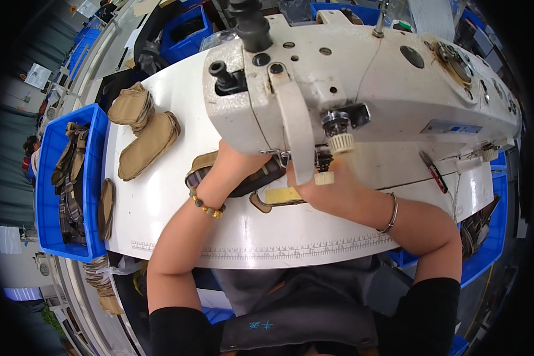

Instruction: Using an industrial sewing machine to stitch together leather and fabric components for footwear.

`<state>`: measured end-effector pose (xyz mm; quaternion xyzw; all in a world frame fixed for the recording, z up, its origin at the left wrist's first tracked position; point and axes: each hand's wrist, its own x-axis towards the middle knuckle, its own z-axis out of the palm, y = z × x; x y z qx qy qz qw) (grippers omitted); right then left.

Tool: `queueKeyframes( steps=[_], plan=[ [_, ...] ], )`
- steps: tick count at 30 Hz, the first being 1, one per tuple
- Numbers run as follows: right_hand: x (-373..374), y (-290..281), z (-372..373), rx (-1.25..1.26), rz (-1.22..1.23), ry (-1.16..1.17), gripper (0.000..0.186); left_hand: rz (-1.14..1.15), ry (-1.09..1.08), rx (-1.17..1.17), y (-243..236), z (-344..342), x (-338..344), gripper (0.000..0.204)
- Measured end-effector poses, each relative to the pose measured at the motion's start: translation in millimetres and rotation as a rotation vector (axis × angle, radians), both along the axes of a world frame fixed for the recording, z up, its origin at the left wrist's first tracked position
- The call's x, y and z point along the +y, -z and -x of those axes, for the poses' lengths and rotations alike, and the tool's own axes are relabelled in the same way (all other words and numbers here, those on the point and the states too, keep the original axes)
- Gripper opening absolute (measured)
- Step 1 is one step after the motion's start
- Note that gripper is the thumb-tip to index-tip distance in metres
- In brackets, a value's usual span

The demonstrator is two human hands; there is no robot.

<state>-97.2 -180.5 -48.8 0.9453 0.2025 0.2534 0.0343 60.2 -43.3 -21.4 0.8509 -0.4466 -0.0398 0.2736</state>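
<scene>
A white sewing machine point(362, 89) stands over the table, its head hiding the fingers of both my hands. My left hand point(238, 165) lies on a tan and dark plaid fabric piece point(204, 161) that looks like a shoe upper. The far part of this piece runs under the machine head. On the other side of the needle area is my right hand point(326, 181), close to the piece's right end. A yellow strip point(282, 195) with a tan, dark-edged curved end lies just in front of the hands. Whether either hand grips anything cannot be seen.
Stacked tan sole-shaped pieces point(148, 148) lie on the white table point(184, 95) at left. Beside them stands a blue bin point(92, 196) of plaid and tan pieces. A red-and-black handled tool point(436, 175) rests at right, near another blue bin point(486, 255). A ruler strip point(279, 250) follows the front edge.
</scene>
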Motion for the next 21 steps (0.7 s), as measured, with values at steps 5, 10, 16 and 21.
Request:
queueKeyframes(
  steps=[5,10,16,21],
  plan=[
    [-5.2,6.8,-6.5,0.028,-0.111,-0.009,0.033,0.127,0.102,-0.090,4.3,-6.0,-3.6,0.032],
    [-8.2,11.8,-6.6,0.034,-0.129,-0.013,0.033,0.201,0.146,0.002,-3.0,-4.3,-2.3,0.033],
    [-6.2,7.6,-7.4,0.010,-0.125,-0.021,0.033,0.021,0.057,-0.168,-17.6,5.9,12.1,0.032],
    [-7.1,-0.5,-4.0,0.023,-0.203,-0.016,0.027,-0.004,0.197,-0.431,-29.8,16.9,35.4,0.036]
  ],
)
